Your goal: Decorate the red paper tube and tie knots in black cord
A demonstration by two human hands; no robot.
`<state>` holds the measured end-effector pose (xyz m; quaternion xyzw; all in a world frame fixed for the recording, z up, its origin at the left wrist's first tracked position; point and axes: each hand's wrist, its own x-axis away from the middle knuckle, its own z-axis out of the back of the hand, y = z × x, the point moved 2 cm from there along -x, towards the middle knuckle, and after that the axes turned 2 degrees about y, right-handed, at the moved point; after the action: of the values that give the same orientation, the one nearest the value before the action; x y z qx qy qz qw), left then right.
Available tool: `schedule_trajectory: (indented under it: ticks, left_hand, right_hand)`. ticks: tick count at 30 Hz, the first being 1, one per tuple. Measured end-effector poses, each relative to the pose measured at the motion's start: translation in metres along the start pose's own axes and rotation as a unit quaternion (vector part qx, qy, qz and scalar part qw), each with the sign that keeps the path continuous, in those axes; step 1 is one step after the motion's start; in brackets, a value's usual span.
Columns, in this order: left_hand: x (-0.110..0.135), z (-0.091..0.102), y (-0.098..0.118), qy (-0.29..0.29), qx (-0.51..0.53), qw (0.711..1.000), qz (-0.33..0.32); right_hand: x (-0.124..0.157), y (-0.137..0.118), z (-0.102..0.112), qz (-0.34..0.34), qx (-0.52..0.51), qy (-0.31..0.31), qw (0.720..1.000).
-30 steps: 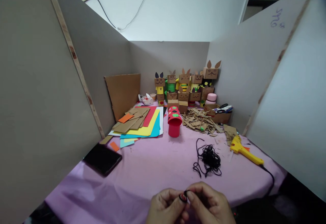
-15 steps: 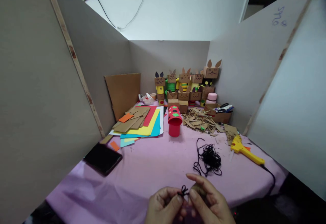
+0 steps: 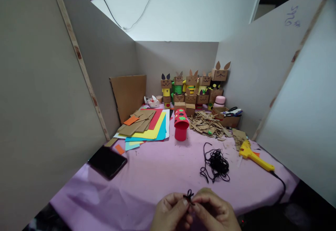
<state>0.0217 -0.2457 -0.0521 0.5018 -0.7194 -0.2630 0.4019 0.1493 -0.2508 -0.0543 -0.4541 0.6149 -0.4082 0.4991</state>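
Between my two hands, over the table's near edge, is a small looped bow of black cord (image 3: pixel 189 196). My left hand (image 3: pixel 172 210) pinches it from the left with thumb and forefinger. From the right, my right hand (image 3: pixel 214 208) pinches its other side, thumb and forefinger closed together. The fingertips nearly meet and cover part of the bow. Just beyond my right hand, a loose tangle of black cord (image 3: pixel 217 164) lies on the cloth, with one end curling up to the left.
A yellow glue gun (image 3: pixel 257 156) lies right; a black tablet-like object (image 3: pixel 107 162) lies left. Farther back are coloured paper sheets (image 3: pixel 157 127), a red paper tube piece (image 3: pixel 181 127), cardboard scraps (image 3: pixel 206 124), a box of tools (image 3: pixel 227 119) and several cardboard animal figures (image 3: pixel 191 80). Panels enclose the table.
The raised fingers of my right hand have come down and closed on the bow's right side. My left hand keeps its pinch. The view has shifted slightly.
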Motion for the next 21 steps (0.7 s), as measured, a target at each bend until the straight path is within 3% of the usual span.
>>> schedule_trajectory:
  ticks: [3,9,16,21]
  left_hand:
    - [0.0,0.0,-0.001,0.005,-0.004,1.0,0.001]
    - [0.003,-0.001,0.0,0.013,-0.034,0.999,0.0]
    - [0.005,-0.002,0.008,-0.012,-0.113,0.993,-0.017]
    - [0.007,-0.001,0.006,-0.007,-0.112,0.993,-0.031]
  right_hand:
    - [0.001,0.004,-0.002,-0.013,-0.015,-0.009,1.0]
    - [0.003,0.013,-0.007,-0.121,-0.091,-0.018,0.988]
    - [0.0,0.01,-0.004,-0.05,-0.038,-0.03,0.998]
    - [0.0,0.004,-0.004,-0.073,-0.046,-0.022,0.996]
